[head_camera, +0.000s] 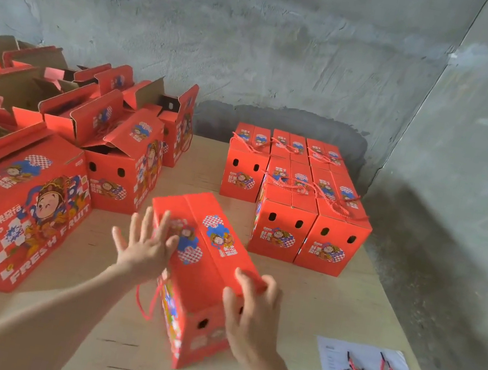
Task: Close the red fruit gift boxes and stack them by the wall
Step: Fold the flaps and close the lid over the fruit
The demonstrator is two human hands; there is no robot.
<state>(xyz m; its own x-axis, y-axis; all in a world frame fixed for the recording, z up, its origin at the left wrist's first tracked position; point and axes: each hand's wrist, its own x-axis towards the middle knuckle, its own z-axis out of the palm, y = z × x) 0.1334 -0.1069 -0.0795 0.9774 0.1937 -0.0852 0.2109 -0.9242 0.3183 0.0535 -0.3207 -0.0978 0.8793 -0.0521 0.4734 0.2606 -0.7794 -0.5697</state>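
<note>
Head view: the box (213, 277) sits near centre, flaps meeting. Spread flat, the left hand (143, 252) presses its lid; the right hand (249, 313) curls over the near end. Best to press both flaps flush before carrying it to the closed boxes (298, 201) by the far wall (290, 62).

Left hand (145, 249) is held flat, palm down, fingers (144, 222) straight and spread wide. Its fingertips are pressed on the top flap of the red gift box (209, 263). The left forearm, bare, is extended in from lower left. Right hand (249, 316) is set nearer the body, to the right of the left hand, its back turned to the camera. Its fingers are curled over the box's near top edge, thumb laid on the end face below them. The right forearm, bare, is extended in from lower right. Both hands are slightly blurred.
</note>
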